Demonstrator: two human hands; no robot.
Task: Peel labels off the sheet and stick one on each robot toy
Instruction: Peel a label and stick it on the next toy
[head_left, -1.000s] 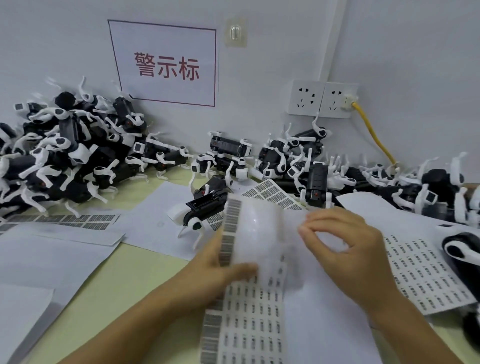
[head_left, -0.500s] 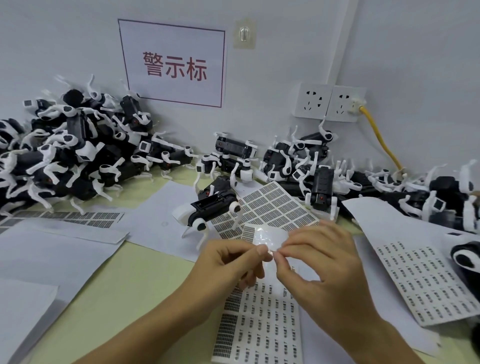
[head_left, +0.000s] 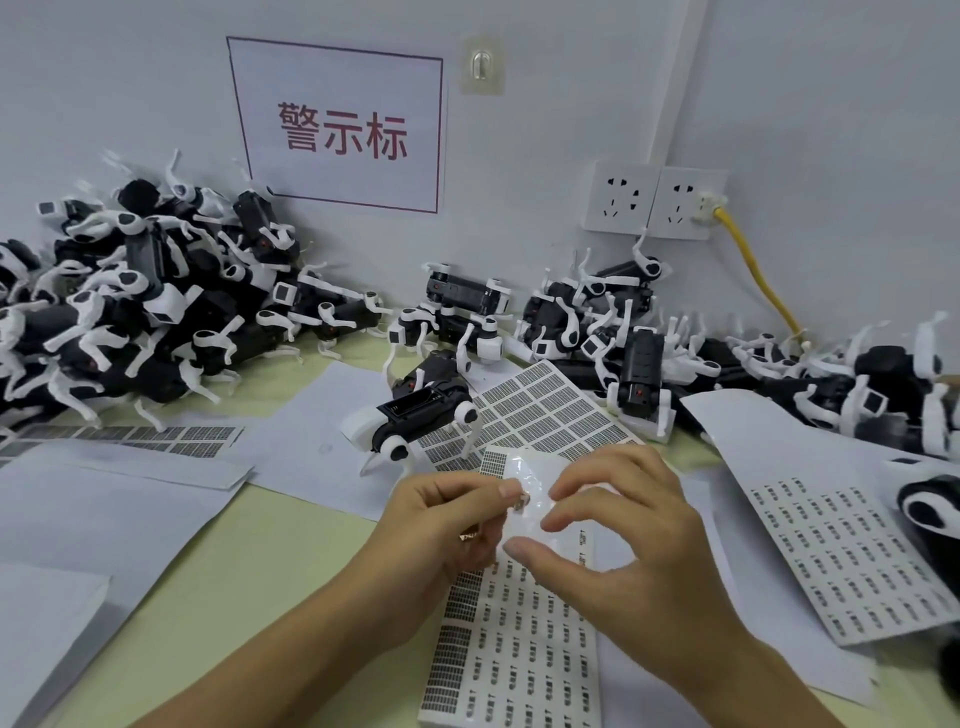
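Your left hand (head_left: 447, 525) pinches a small peeled label (head_left: 521, 502) while your right hand (head_left: 623, 540), fingers curled, steadies the curled white barcode label sheet (head_left: 519, 644) lying near on the yellow-green surface (head_left: 249, 582); the black-and-white robot dog toy (head_left: 415, 415) waits just beyond, within reach.

Black-and-white robot toys (head_left: 423, 415), yellow cable (head_left: 753, 270)

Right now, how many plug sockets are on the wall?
2. The left socket is empty. The right socket touches it, with a plug and yellow cable in its right side. Toys might hide others lower down.
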